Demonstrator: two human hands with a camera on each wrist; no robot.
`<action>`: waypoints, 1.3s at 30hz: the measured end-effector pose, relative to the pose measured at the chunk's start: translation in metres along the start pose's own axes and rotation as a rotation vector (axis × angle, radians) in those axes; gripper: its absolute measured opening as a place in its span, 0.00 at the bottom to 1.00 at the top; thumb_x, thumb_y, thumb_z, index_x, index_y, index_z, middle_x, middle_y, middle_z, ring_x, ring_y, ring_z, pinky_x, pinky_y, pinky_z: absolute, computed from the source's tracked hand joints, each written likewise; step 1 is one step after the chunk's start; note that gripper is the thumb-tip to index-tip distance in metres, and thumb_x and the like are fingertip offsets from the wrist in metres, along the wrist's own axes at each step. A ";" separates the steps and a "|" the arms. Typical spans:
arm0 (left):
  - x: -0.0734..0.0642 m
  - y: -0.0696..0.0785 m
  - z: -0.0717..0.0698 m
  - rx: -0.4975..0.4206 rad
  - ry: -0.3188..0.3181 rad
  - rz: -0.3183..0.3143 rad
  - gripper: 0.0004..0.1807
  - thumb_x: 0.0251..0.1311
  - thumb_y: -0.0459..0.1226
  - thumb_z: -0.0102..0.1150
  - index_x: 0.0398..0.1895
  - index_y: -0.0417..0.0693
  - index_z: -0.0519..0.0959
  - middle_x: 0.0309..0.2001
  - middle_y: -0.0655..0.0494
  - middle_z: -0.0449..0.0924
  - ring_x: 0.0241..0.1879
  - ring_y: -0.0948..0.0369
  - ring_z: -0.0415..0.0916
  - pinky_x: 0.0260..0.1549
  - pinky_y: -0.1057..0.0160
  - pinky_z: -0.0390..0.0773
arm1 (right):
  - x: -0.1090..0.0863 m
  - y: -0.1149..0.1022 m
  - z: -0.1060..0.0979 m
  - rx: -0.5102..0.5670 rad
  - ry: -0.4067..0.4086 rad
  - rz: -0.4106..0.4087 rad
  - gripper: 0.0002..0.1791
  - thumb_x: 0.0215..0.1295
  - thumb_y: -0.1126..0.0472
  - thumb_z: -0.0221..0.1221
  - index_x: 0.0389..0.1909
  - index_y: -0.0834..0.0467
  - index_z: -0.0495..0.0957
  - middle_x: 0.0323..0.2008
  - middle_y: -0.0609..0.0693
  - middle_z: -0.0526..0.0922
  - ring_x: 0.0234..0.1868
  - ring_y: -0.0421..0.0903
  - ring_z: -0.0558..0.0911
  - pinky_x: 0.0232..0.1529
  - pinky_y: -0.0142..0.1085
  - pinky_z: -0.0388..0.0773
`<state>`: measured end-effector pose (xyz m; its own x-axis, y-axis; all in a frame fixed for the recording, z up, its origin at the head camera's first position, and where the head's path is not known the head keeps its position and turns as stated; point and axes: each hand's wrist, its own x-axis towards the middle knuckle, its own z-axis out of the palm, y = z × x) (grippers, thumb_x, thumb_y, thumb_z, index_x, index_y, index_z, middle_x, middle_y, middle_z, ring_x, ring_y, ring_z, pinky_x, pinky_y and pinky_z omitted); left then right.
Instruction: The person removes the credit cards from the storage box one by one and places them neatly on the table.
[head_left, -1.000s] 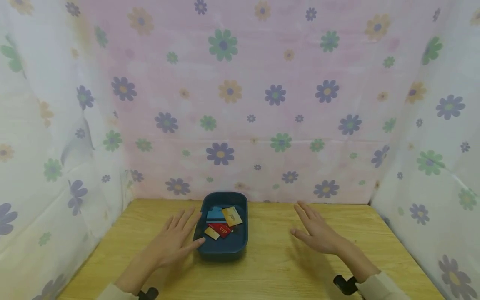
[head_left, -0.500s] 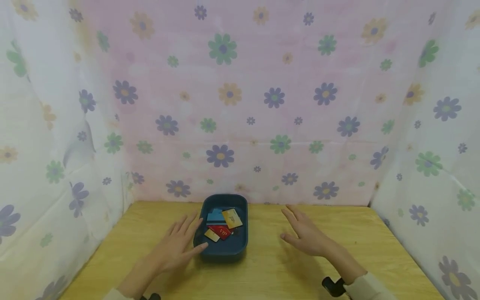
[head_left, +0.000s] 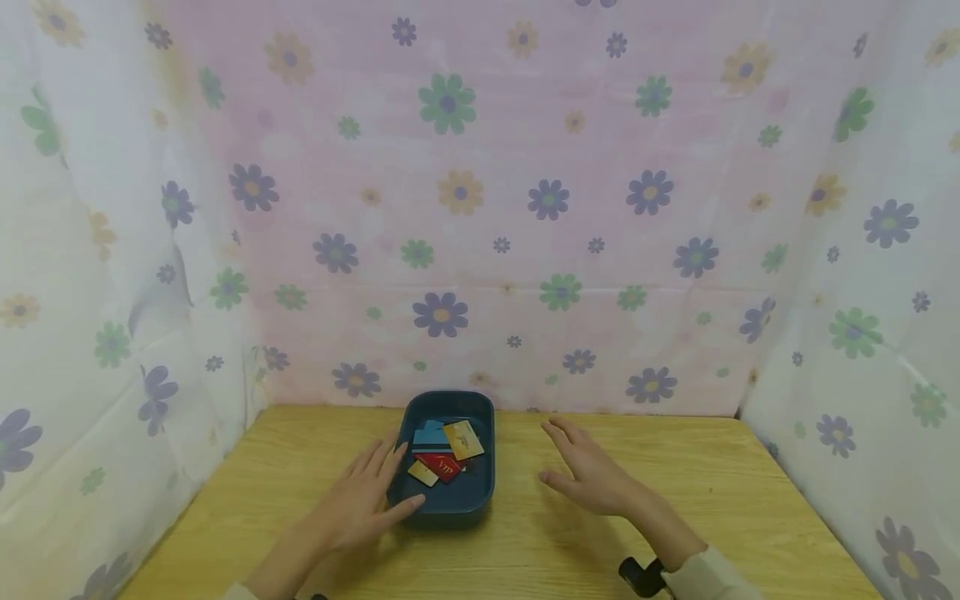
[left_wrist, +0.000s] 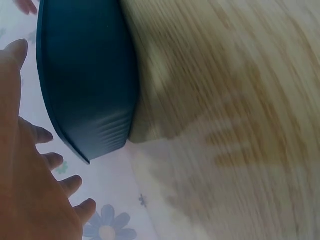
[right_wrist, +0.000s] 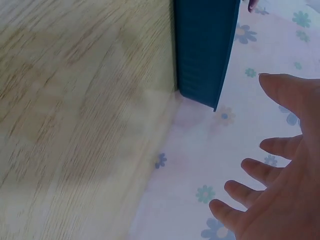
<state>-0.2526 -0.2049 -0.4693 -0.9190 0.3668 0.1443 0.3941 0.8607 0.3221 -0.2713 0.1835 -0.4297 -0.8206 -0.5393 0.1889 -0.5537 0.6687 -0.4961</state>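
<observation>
A dark blue plastic bin [head_left: 450,498] stands on the wooden table with several cards inside. Among them are a blue card [head_left: 431,437], a gold card [head_left: 465,440], a red VIP card [head_left: 441,467] and a smaller gold card [head_left: 423,473]. My left hand [head_left: 360,500] is at the bin's left side, fingers straight and overlapping its rim in the head view; in the left wrist view the fingers spread beside the bin's wall [left_wrist: 90,75]. My right hand [head_left: 588,475] hovers over the table to the right of the bin, fingers extended, holding nothing.
The bin stands close to the back edge of the wooden table [head_left: 675,467]. A flower-printed cloth [head_left: 510,208] hangs behind the table and along both sides. A black wrist mount [head_left: 642,575] sits on the right wrist.
My right hand has moved left toward the bin. The left hand has shifted slightly right, closer to the bin's side. The bin and cards stay in place while the head view tilts slightly.
</observation>
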 end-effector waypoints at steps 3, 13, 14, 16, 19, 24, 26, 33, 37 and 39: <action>0.001 0.002 0.002 -0.008 -0.001 -0.009 0.54 0.67 0.71 0.45 0.82 0.44 0.53 0.82 0.43 0.46 0.79 0.38 0.44 0.72 0.33 0.51 | 0.004 -0.003 0.003 0.007 -0.016 0.006 0.43 0.77 0.44 0.55 0.81 0.61 0.52 0.79 0.64 0.53 0.77 0.66 0.55 0.68 0.66 0.61; 0.004 0.010 0.006 -0.037 -0.015 -0.037 0.55 0.68 0.71 0.44 0.82 0.41 0.50 0.82 0.42 0.44 0.80 0.40 0.43 0.72 0.35 0.53 | 0.017 -0.016 0.011 0.047 -0.029 0.000 0.42 0.77 0.44 0.55 0.80 0.63 0.52 0.79 0.64 0.54 0.78 0.64 0.56 0.70 0.63 0.62; 0.005 0.011 0.006 -0.039 -0.017 -0.044 0.55 0.68 0.71 0.44 0.82 0.41 0.50 0.82 0.42 0.43 0.80 0.40 0.43 0.72 0.35 0.54 | 0.018 -0.017 0.012 0.053 -0.031 -0.004 0.42 0.78 0.44 0.55 0.80 0.63 0.52 0.79 0.64 0.54 0.78 0.64 0.56 0.70 0.62 0.62; 0.005 0.010 0.008 -0.045 -0.023 -0.059 0.56 0.67 0.72 0.44 0.82 0.41 0.49 0.83 0.43 0.43 0.80 0.41 0.44 0.71 0.35 0.56 | 0.021 -0.019 0.015 0.063 -0.035 -0.002 0.42 0.78 0.44 0.55 0.80 0.63 0.52 0.78 0.63 0.54 0.78 0.63 0.56 0.70 0.62 0.62; 0.007 0.011 0.009 -0.050 -0.026 -0.079 0.57 0.65 0.73 0.45 0.82 0.41 0.49 0.83 0.44 0.43 0.79 0.41 0.47 0.70 0.35 0.59 | 0.026 -0.021 0.021 0.078 -0.039 -0.006 0.41 0.78 0.45 0.55 0.80 0.63 0.53 0.78 0.63 0.55 0.78 0.63 0.56 0.71 0.61 0.61; 0.009 0.013 0.011 -0.043 -0.022 -0.094 0.60 0.62 0.74 0.47 0.82 0.40 0.49 0.82 0.43 0.43 0.78 0.41 0.50 0.69 0.37 0.62 | 0.035 -0.026 0.028 0.096 -0.055 0.000 0.39 0.78 0.49 0.56 0.80 0.63 0.53 0.78 0.63 0.55 0.78 0.63 0.56 0.71 0.61 0.61; 0.010 0.013 0.011 -0.040 -0.021 -0.097 0.61 0.62 0.74 0.48 0.82 0.39 0.49 0.82 0.42 0.44 0.78 0.41 0.51 0.69 0.38 0.63 | 0.038 -0.029 0.030 0.106 -0.061 0.005 0.40 0.78 0.48 0.56 0.79 0.64 0.54 0.78 0.64 0.55 0.78 0.64 0.56 0.71 0.62 0.61; 0.013 0.013 0.012 -0.050 -0.021 -0.113 0.61 0.62 0.73 0.49 0.82 0.39 0.46 0.82 0.40 0.41 0.78 0.40 0.52 0.68 0.38 0.65 | 0.052 -0.039 0.038 0.132 -0.071 0.017 0.41 0.76 0.45 0.56 0.79 0.61 0.55 0.78 0.64 0.56 0.77 0.62 0.59 0.70 0.61 0.63; 0.016 0.012 0.014 -0.056 -0.018 -0.125 0.62 0.61 0.74 0.50 0.82 0.38 0.46 0.82 0.40 0.41 0.77 0.40 0.53 0.67 0.37 0.65 | 0.059 -0.044 0.043 0.148 -0.070 0.025 0.40 0.76 0.47 0.57 0.79 0.62 0.56 0.77 0.64 0.58 0.76 0.62 0.61 0.70 0.60 0.64; 0.016 0.012 0.015 -0.061 -0.020 -0.138 0.64 0.60 0.75 0.50 0.82 0.38 0.46 0.82 0.40 0.41 0.77 0.40 0.54 0.67 0.38 0.66 | 0.063 -0.047 0.046 0.151 -0.067 0.021 0.39 0.76 0.48 0.58 0.78 0.63 0.57 0.76 0.64 0.59 0.75 0.62 0.63 0.70 0.60 0.65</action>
<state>-0.2628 -0.1830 -0.4769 -0.9642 0.2541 0.0758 0.2631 0.8809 0.3935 -0.2903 0.0951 -0.4334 -0.8176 -0.5625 0.1229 -0.5051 0.5982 -0.6221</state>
